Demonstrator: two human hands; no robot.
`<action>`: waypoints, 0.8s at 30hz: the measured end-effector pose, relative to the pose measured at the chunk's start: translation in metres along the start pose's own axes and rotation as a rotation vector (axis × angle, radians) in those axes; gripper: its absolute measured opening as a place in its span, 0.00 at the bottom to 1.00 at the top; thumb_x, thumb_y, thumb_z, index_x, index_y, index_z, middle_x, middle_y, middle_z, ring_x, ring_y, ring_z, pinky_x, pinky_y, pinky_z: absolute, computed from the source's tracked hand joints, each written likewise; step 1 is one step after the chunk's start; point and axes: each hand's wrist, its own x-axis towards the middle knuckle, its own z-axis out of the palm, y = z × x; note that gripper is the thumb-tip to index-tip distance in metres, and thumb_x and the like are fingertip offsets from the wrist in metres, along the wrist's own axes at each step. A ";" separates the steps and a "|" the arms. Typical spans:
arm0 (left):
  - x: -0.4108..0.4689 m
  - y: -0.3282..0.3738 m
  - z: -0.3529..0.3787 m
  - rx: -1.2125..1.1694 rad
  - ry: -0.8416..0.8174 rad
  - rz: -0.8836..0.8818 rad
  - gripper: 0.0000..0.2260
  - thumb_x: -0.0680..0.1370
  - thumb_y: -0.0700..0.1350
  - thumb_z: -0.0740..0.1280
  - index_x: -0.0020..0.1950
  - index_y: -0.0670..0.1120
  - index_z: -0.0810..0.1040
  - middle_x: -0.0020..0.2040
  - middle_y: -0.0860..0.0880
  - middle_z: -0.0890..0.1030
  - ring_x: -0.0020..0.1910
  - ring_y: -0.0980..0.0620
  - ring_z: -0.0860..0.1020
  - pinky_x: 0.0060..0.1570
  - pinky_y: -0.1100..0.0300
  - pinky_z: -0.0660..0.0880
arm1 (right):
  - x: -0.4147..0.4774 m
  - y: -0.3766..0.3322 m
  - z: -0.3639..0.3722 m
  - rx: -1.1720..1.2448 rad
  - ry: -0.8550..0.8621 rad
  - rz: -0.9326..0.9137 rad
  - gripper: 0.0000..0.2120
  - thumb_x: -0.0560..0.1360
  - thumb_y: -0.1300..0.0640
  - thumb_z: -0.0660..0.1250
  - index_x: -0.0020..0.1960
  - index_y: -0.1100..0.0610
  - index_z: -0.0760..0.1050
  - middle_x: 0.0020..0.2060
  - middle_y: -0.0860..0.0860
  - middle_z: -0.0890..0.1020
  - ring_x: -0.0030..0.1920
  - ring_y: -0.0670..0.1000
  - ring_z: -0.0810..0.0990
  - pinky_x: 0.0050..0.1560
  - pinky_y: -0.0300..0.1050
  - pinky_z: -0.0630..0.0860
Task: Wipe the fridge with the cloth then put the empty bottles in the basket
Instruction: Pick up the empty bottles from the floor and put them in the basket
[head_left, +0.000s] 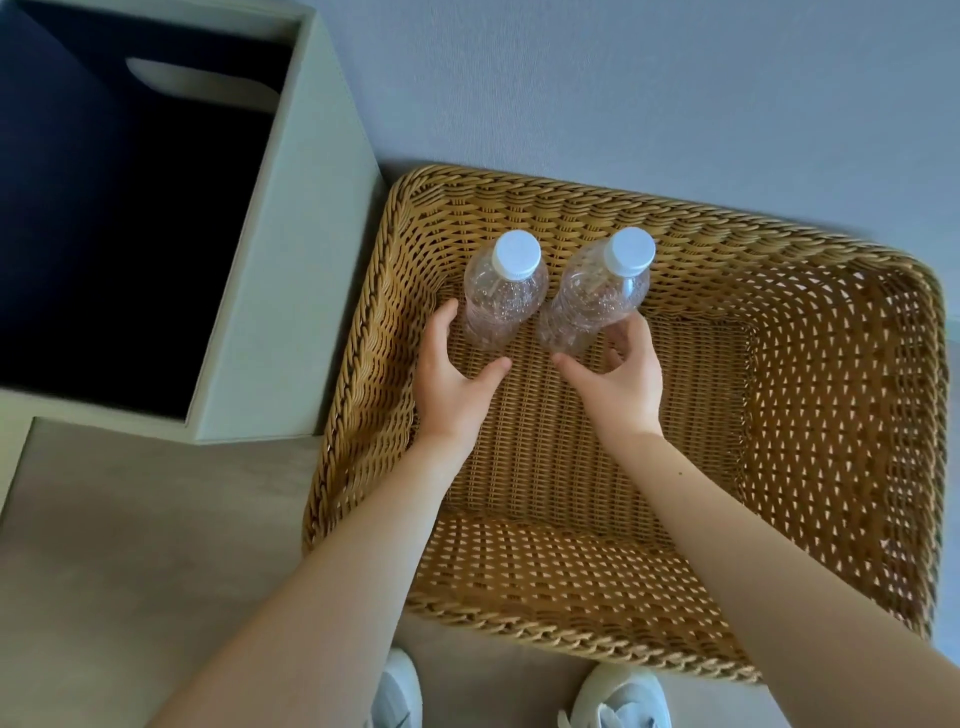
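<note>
Two clear empty bottles with white caps stand upright, side by side, in the far left part of a brown wicker basket. My left hand is spread beside the base of the left bottle, fingers along its left side and thumb out below it. My right hand sits at the base of the right bottle; its loosely curved fingertips touch the bottle's lower right side and its thumb is apart from it. Neither hand grips a bottle. No cloth or fridge is in view.
A pale green fabric storage box with a dark inside stands directly left of the basket. Both sit on the floor against a grey wall. My white shoes show below the basket's near rim.
</note>
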 end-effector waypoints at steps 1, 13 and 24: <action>-0.009 0.004 -0.004 0.003 -0.008 -0.014 0.34 0.71 0.42 0.77 0.74 0.50 0.67 0.74 0.53 0.70 0.73 0.56 0.65 0.74 0.53 0.62 | -0.008 -0.004 -0.004 -0.003 0.000 0.017 0.35 0.69 0.55 0.79 0.71 0.48 0.68 0.66 0.41 0.76 0.68 0.42 0.72 0.68 0.39 0.67; -0.155 0.175 -0.124 0.171 -0.088 -0.046 0.23 0.75 0.49 0.74 0.69 0.49 0.73 0.61 0.53 0.79 0.60 0.56 0.76 0.63 0.55 0.74 | -0.156 -0.179 -0.126 -0.120 -0.042 0.062 0.26 0.74 0.52 0.75 0.69 0.46 0.73 0.60 0.37 0.79 0.63 0.39 0.75 0.63 0.31 0.67; -0.310 0.509 -0.302 0.552 -0.190 0.516 0.14 0.79 0.44 0.68 0.64 0.42 0.77 0.58 0.46 0.81 0.59 0.49 0.78 0.59 0.55 0.77 | -0.311 -0.509 -0.291 -0.230 -0.079 -0.199 0.19 0.79 0.51 0.69 0.69 0.52 0.75 0.64 0.45 0.78 0.65 0.48 0.75 0.65 0.51 0.75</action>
